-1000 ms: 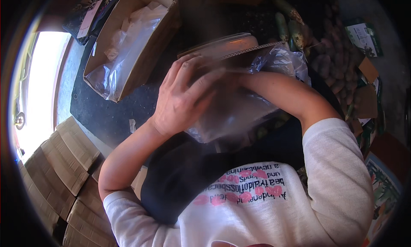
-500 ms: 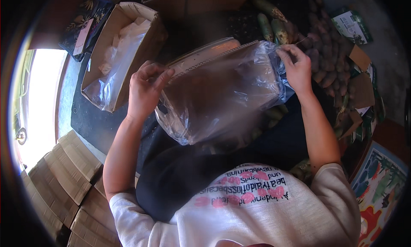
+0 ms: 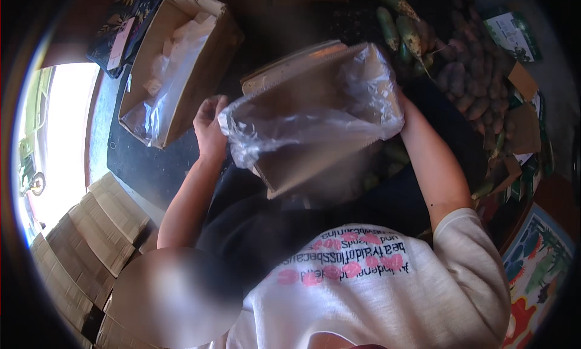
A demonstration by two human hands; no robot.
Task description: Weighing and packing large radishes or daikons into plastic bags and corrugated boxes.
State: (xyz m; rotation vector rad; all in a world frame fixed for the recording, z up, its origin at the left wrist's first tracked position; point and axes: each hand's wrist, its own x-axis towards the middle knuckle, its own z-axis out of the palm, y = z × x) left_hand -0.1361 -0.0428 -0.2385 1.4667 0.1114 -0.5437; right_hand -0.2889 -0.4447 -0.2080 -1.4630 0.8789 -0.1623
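An open cardboard box (image 3: 315,161) is tilted in front of me. A clear plastic bag (image 3: 290,128) lines it, its edge folded out over the near side and both ends. At the box's left end is my left hand (image 3: 210,128), fingers bent and closed at the edge of the bag; its thumb is partly hidden. Against the right end lies my right hand (image 3: 407,112), most of it and its fingers hidden behind the box and the bag.
A second bag-lined box (image 3: 136,101) stands at the left. Long green vegetables (image 3: 407,34) and a heap of brownish roots (image 3: 475,86) lie at the far right. Flattened cardboard (image 3: 100,228) is stacked at the lower left. A blurred round patch (image 3: 175,297) covers my left sleeve.
The bag, earlier stretched across the box opening, is now folded down over its rim, and the inside shows. My right hand has moved down behind the right end; my left hand is slightly lower.
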